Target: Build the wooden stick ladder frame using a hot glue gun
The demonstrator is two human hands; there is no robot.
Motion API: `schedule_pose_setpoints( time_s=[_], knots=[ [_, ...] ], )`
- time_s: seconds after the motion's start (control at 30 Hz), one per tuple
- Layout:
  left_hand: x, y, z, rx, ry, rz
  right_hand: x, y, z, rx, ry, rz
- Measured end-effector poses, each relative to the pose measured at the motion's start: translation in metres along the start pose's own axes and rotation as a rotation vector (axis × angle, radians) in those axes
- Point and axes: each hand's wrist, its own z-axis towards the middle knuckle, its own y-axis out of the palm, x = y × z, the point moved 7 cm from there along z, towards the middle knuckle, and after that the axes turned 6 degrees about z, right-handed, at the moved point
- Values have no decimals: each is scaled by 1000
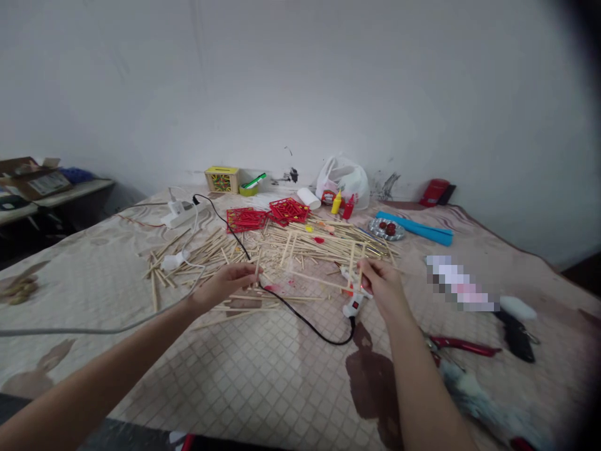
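My left hand (235,279) is closed, pinching a short wooden stick (258,265) upright between thumb and fingers. At the right, my right hand (379,282) is closed on the near right corner of a rectangular frame of thin wooden sticks (313,280), raised over the table. Just below that corner lies a white glue gun (353,305) with a red switch, partly hidden by the frame and hand. Its black cord runs left past my left hand. Many loose wooden sticks (216,247) lie spread behind both hands.
Red stick pieces (246,219), a yellow paint bottle (336,202) and a red one (348,207) stand further back, before a white plastic bag (342,175). A power strip (181,215) sits left. Red-handled pliers (464,346) lie right of my forearm.
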Motion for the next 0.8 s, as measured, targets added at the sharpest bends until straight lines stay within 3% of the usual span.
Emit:
schedule_pose_setpoints(
  time_s=[0.13, 0.23, 0.47, 0.8],
  knots=[
    [32, 16, 10, 28, 18, -41, 3, 8, -2, -35, 15, -31],
    [38, 21, 26, 113, -5, 15, 3, 10, -4, -43, 14, -46],
    [31, 16, 46, 315, -43, 140, -1, 12, -4, -51, 1, -45],
    [15, 16, 46, 341, -65, 183, 2, 15, -5, -69, 6, -71]
  ],
)
